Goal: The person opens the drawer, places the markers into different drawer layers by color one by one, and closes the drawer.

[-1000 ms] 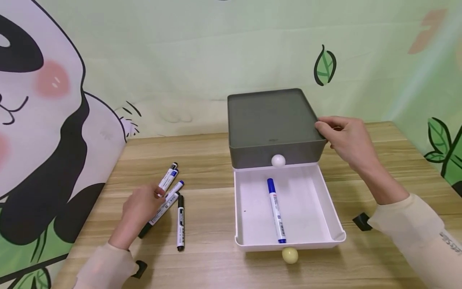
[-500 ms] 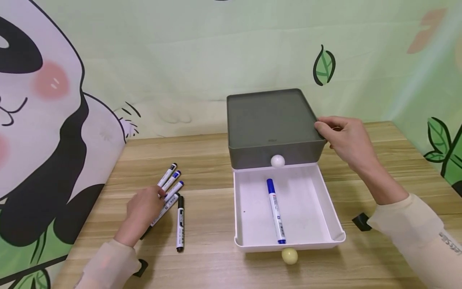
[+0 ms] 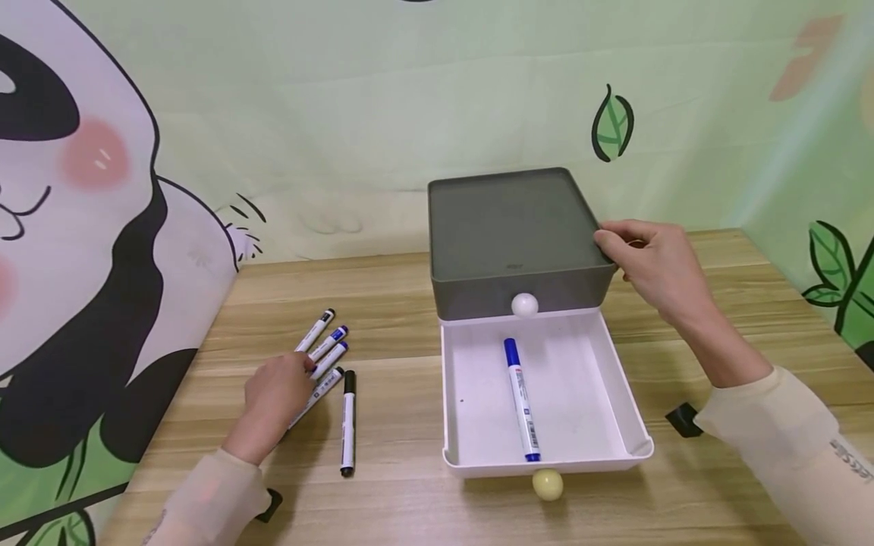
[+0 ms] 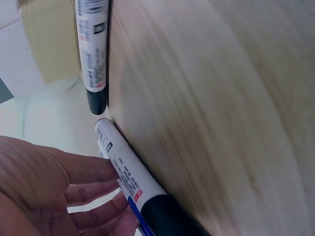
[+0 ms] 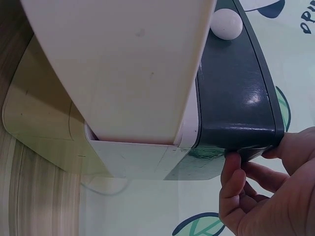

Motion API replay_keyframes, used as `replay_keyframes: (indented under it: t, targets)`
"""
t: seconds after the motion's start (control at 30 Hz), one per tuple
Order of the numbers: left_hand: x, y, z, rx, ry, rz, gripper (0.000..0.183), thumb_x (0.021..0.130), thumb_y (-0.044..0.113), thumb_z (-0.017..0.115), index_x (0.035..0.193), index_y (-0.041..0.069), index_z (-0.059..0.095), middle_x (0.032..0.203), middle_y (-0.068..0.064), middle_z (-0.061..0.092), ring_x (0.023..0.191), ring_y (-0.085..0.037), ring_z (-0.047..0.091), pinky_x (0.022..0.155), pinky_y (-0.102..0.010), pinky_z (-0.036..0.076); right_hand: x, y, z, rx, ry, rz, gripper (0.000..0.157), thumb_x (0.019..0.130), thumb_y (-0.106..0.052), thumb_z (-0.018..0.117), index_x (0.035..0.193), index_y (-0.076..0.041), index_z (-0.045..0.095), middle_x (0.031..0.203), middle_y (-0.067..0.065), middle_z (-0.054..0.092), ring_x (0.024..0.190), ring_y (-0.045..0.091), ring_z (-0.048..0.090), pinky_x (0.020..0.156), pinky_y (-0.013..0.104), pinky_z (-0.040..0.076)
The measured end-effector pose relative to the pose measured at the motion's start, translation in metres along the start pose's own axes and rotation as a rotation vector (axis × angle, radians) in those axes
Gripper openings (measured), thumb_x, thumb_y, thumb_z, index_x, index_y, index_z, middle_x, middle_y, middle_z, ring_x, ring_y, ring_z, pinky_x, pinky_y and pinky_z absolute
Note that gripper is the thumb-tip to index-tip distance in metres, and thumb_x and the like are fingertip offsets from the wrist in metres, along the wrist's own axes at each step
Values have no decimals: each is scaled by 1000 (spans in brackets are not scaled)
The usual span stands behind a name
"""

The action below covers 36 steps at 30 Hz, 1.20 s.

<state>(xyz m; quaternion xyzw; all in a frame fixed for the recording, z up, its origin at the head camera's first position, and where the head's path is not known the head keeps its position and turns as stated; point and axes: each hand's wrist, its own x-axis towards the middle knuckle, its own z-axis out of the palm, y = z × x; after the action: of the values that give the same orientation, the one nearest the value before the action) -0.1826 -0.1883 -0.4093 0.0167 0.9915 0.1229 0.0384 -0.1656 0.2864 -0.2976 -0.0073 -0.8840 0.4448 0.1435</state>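
Observation:
My left hand (image 3: 278,396) is at a bunch of fanned-out marker pens on the left of the table. In the left wrist view its thumb lies against a black-capped marker (image 4: 129,169), with the other fingers curled on the far side; a blue-ended one shows partly behind. A lone black-capped marker (image 3: 349,425) lies just to the right of the bunch. With thumb and fingers, my right hand (image 3: 661,265) grips the right edge of the dark grey top unit (image 3: 512,227) of a drawer box. Below it, the white drawer (image 3: 471,425) is pulled out, holding a blue-capped marker (image 3: 523,402).
A white ball knob (image 3: 524,305) sits on the grey unit's front, and a yellowish knob (image 3: 548,484) on the white drawer's front. Wooden table (image 3: 396,425) surface lies between the markers and the drawer. A printed panda backdrop (image 3: 341,136) rises behind.
My left hand has shifted slightly right, and the markers under it have spread apart. The lone black-capped marker has rolled a little right. My right hand stays on the box.

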Motion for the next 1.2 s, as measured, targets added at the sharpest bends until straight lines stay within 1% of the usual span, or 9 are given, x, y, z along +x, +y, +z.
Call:
replay_keyframes:
  t: [0.23, 0.43, 0.53, 0.67, 0.83, 0.93, 1.0, 1.07, 1.2]
  targets:
    - [0, 0, 2, 9, 14, 15, 21, 89, 7, 67, 108, 2, 74, 95, -27, 69, 81, -44, 66, 61, -55, 51, 0, 0, 0, 1, -2, -2, 46, 103, -38, 61, 133, -3, 70, 123, 19, 70, 77, 11, 59, 63, 20, 50]
    - [-1, -4, -4, -1, -39, 1, 4, 90, 12, 67, 88, 8, 69, 81, -16, 63, 70, -33, 58, 54, -46, 45, 1, 1, 1, 0, 3, -12, 45, 103, -38, 62, 131, -4, 71, 121, 19, 70, 75, 10, 59, 63, 22, 50]
    - [-5, -3, -11, -4, -71, -13, 13, 92, 17, 67, 96, 5, 71, 83, -16, 64, 69, -30, 57, 54, -42, 44, 1, 1, 1, 1, 4, -14, 45, 103, -37, 62, 131, -4, 71, 120, 18, 71, 76, 10, 59, 63, 21, 50]
    - [-13, 2, -24, -14, -101, -14, 34, 95, 22, 68, 120, -1, 71, 91, -17, 66, 69, -28, 58, 54, -39, 45, 0, 0, 1, 2, 8, -10, 44, 103, -37, 62, 131, -3, 71, 120, 19, 70, 76, 10, 59, 62, 21, 50]
    - [-22, 11, -39, -45, -144, 12, 34, 95, 18, 70, 121, -4, 70, 102, -17, 71, 73, -24, 59, 57, -36, 47, 0, -1, 1, 2, 9, -6, 45, 103, -37, 62, 131, -4, 71, 120, 18, 71, 76, 9, 59, 62, 20, 50]
    - [-30, 17, -46, -87, -161, 60, 32, 94, 16, 73, 117, -6, 72, 105, -18, 72, 76, -21, 61, 63, -37, 51, 0, -1, 1, 2, 9, -8, 44, 103, -37, 62, 130, -4, 71, 119, 18, 71, 76, 9, 59, 62, 21, 50]
    - [-35, 22, -50, -148, -186, 89, 30, 94, 15, 74, 114, -7, 72, 100, -16, 73, 74, -19, 63, 63, -37, 54, 0, -1, 1, 3, 7, -7, 44, 103, -37, 62, 131, -4, 71, 120, 18, 71, 77, 9, 59, 63, 21, 50]
    - [-42, 27, -55, -215, -218, 114, 29, 94, 14, 74, 114, -7, 72, 95, -12, 72, 72, -17, 64, 63, -36, 56, 0, -1, 1, 6, 3, -5, 44, 103, -37, 62, 131, -3, 71, 120, 18, 70, 77, 9, 59, 63, 21, 50]
    - [-53, 40, -65, -355, -321, 123, 30, 96, 14, 73, 119, -6, 70, 93, -6, 72, 71, -16, 66, 63, -35, 57, 0, -1, 1, 8, -2, 0, 46, 103, -37, 61, 133, -3, 69, 121, 19, 70, 77, 10, 58, 63, 20, 50]
